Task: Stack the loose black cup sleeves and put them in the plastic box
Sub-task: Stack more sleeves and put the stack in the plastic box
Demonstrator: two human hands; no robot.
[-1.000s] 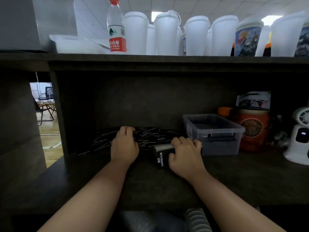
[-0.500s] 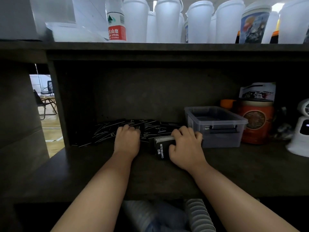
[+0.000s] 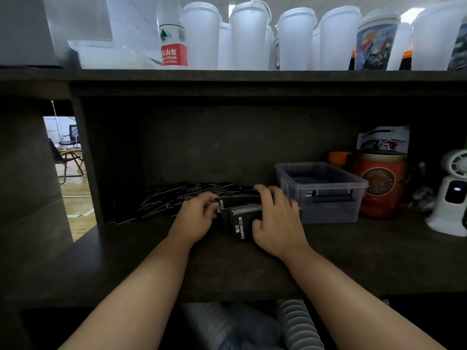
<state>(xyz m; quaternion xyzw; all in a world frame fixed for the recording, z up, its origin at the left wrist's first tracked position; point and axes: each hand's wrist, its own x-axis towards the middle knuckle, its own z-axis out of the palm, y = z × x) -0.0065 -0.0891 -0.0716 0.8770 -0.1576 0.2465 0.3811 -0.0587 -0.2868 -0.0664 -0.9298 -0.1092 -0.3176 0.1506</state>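
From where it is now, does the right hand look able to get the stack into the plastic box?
Probably yes. The right hand grips the stack of sleeves just left of the plastic box, which is open-topped, with nothing standing between them. It would only need lifting over the near rim.

Readable: "CAMPING CLUB" in white on the front black cup sleeve (image 3: 242,227); on the water bottle (image 3: 173,34) label — "SPRING", "550ml", Chinese characters. Display on white gadget (image 3: 452,198) — unreadable.
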